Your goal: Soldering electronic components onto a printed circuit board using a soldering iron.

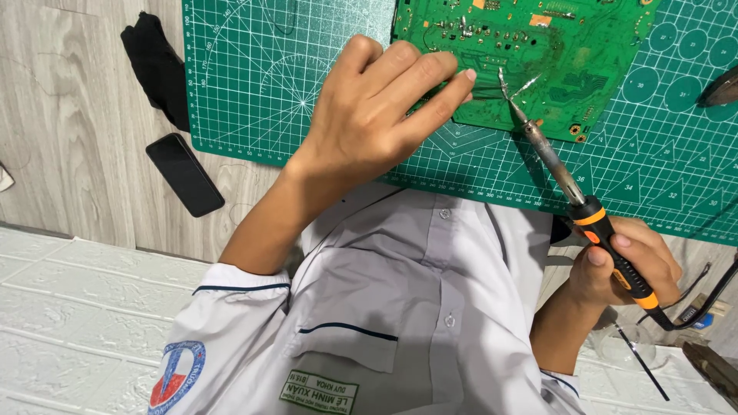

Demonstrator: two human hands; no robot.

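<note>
The green circuit board (530,54) lies on the green cutting mat (269,84) (on the wooden bench (69,115)), the left hand (377,107) pinching solder wire (530,81) at it, the right hand (626,265) clamped on the soldering iron (573,192), phone (184,174) aside.

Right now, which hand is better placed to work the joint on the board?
Right. The right hand grips the iron, whose tip is already on the board. The left hand only rests on the board beside it.

Green circuit board (530,54) on green white-gridded mat (307,84) (black-and-orange soldering iron (592,223), black phone (184,174))
</note>
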